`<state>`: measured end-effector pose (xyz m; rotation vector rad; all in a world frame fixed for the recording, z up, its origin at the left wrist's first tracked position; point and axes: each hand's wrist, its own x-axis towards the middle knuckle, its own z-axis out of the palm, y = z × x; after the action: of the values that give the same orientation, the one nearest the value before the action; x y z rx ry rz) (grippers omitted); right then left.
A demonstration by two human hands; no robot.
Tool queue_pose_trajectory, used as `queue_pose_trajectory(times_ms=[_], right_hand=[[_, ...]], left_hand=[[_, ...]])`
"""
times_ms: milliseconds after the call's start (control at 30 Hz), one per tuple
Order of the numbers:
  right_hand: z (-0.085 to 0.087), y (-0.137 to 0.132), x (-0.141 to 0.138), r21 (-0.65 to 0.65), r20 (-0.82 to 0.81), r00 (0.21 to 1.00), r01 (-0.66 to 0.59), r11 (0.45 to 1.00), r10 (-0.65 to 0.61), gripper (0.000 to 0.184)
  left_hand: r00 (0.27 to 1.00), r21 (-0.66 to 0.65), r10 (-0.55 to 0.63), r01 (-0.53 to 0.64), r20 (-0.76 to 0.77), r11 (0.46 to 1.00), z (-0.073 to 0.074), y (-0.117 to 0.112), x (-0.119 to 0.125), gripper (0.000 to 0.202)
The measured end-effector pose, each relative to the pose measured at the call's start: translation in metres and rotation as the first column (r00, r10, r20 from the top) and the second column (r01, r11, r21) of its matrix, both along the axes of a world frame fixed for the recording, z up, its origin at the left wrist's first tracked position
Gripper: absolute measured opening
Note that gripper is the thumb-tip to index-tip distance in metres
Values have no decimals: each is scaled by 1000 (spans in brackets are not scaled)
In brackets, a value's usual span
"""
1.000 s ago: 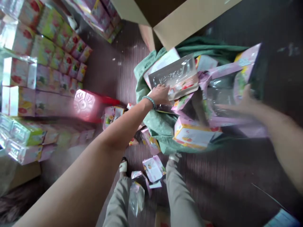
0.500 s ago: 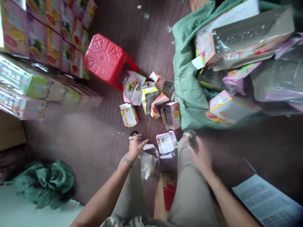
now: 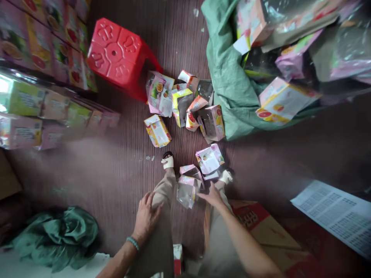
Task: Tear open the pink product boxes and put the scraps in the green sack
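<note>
My left hand (image 3: 146, 216), with a beaded bracelet at the wrist, rests over my left knee area, its fingers apart and holding nothing. My right hand (image 3: 213, 195) reaches inward with thumb and fingers spread, close to a crumpled clear-windowed box (image 3: 187, 189) on the floor between my feet. I cannot tell whether it touches that box. Just beyond lies a flattened pink-and-white box (image 3: 210, 158). Farther off, several torn fruit-print boxes lie in a heap, among them a pink one (image 3: 159, 92) and an orange-edged one (image 3: 157, 131).
A red plastic stool (image 3: 114, 52) stands beyond the heap. Stacked fruit-print cartons (image 3: 26, 96) line the left. A green sack (image 3: 228, 88) with crushed boxes lies at right. Brown cartons (image 3: 266, 227), a printed sheet (image 3: 336, 212) and green cloth (image 3: 58, 235) are nearer me.
My left hand has drawn back toward me from near my foot. My right hand has moved inward toward the crumpled box. The view has shifted, and brown cartons now show at lower right.
</note>
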<state>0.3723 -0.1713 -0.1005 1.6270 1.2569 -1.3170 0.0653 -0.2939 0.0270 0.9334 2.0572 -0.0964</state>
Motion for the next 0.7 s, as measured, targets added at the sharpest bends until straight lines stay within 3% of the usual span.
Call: queue_pose_trajectory(times_ms=[133,267,433,533,567,600,633,700], right_hand=[[-42,-46,6,-72,2,995,-99,992,100,129],[-96,-68,-1,-11,-102,978,-184,983,182,134],[-158,-75,-17,135,-51,975,-208,969,216,125],[-181,-67,-24,229,-9,974,-219,949,227,115],[-186,-63,-26,255,-16,976,-206,945,217,112],[-189,-59,-29,279,-26,979,-187,942,202,108],[-192,-55,-32,297,-39,982,-166,940,185,101],[-195,-51,-41,314,-71,985,-129,940,158,85]], left_hand=[[969,-20,-243,243,-33,970,-16,-17,20,57],[906,-33,-410,409,-108,912,-22,-27,18,54],[853,-10,-502,506,-145,863,-12,-52,1,47],[895,7,-430,434,-120,901,-16,-29,5,41],[917,-2,-377,380,-126,925,-26,-11,11,38],[945,-96,-308,298,-114,950,-44,12,18,37],[949,-104,-285,273,-131,956,-68,37,28,37],[952,-94,-271,259,-139,961,-132,87,46,41]])
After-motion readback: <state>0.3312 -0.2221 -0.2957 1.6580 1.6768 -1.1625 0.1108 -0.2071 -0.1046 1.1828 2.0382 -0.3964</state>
